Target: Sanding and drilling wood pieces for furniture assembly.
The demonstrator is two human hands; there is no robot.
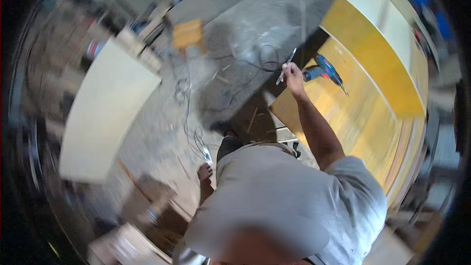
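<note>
My right hand [294, 76] is closed on a thin silvery tool [293, 55], held near the inner edge of a yellow wooden worktop [358, 122]. A blue cordless drill [327, 70] lies just beside that hand, its bit pointing toward me. Low at my left side is my left hand [205, 172], small and blurred beside my shirt, near a pale object [207, 154] among cords; whether it holds anything is unclear. A yellow upright board [373, 49] with a pale edge runs along the far side of the worktop.
A curved cream panel [103, 118] stands to my left. A small wooden stool [186, 37] is farther ahead on the grey floor [167, 113]. Loose cables [184, 103], wood offcuts and a crumpled clear plastic sheet [252, 41] lie on the floor. Stacked boards line the surroundings.
</note>
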